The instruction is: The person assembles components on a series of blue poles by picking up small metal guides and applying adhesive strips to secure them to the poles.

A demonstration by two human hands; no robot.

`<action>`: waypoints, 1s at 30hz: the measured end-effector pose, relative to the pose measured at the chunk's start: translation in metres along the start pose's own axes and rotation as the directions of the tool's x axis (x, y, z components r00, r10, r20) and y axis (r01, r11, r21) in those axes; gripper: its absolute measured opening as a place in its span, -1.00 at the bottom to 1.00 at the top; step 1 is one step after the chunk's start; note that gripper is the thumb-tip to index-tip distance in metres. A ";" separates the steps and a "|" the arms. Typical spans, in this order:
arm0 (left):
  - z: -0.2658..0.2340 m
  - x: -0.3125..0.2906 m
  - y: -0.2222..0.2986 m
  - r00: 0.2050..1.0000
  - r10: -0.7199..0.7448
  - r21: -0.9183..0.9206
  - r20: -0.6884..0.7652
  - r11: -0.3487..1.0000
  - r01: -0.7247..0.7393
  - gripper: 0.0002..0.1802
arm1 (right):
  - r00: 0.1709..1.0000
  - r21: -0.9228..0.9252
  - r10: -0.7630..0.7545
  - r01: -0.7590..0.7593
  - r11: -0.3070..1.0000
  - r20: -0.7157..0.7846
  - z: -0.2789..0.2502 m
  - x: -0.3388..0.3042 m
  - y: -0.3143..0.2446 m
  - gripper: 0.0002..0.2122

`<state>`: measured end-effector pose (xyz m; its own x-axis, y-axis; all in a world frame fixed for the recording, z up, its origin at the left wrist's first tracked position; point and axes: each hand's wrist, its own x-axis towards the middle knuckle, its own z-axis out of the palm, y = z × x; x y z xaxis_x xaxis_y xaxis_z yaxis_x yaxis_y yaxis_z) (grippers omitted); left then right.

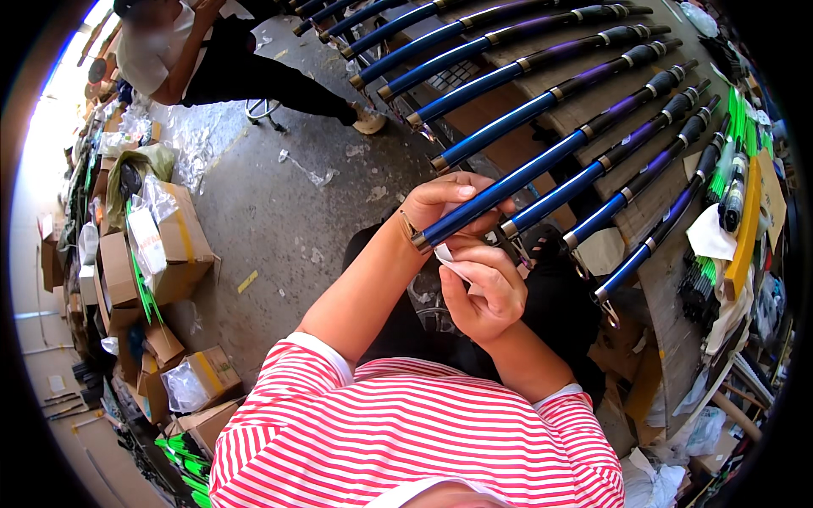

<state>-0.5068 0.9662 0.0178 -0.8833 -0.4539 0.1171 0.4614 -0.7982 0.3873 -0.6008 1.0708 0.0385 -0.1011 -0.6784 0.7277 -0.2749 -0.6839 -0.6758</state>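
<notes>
My left hand (pixel 447 200) is closed around a blue fishing rod (pixel 529 173) near its butt end, which has a gold-coloured ring. Just below that end, my right hand (pixel 486 292) pinches a small white strip (pixel 451 262) between thumb and fingers. Whether the strip is paper, cloth or tape I cannot tell. To the right of the held rod lies another blue rod (pixel 555 201), and more of the same kind lie side by side along the table, their blue butts toward me. My left fingers partly hide the underside of the held rod.
The rods rest across a brown table (pixel 669 292). Bright green rods (pixel 738 127) and a yellow bar (pixel 745 233) lie at its right side. Cardboard boxes (pixel 182 245) are stacked on the left. Another person (pixel 203 55) sits at the far left, beyond the grey floor (pixel 279 203).
</notes>
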 end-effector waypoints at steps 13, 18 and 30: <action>0.002 -0.001 0.002 1.000 -0.023 0.050 -0.021 0.998 0.024 -0.46 | 0.998 -0.015 0.014 -0.013 1.000 0.054 -0.003 0.002 -0.002 -0.87; 0.000 -0.001 0.002 0.999 -0.040 0.035 -0.017 0.999 0.041 -0.48 | 0.998 -0.034 0.003 -0.001 0.999 0.066 -0.004 0.001 -0.001 -0.88; 0.007 0.000 0.005 0.998 -0.063 0.144 -0.016 0.987 0.065 -0.44 | 0.997 -0.023 -0.013 0.015 1.000 0.078 -0.004 0.001 -0.002 -0.88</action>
<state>-0.5046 0.9645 0.0259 -0.9094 -0.4087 0.0774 0.3863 -0.7608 0.5214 -0.6042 1.0727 0.0405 -0.0225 -0.6882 0.7251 -0.2984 -0.6876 -0.6619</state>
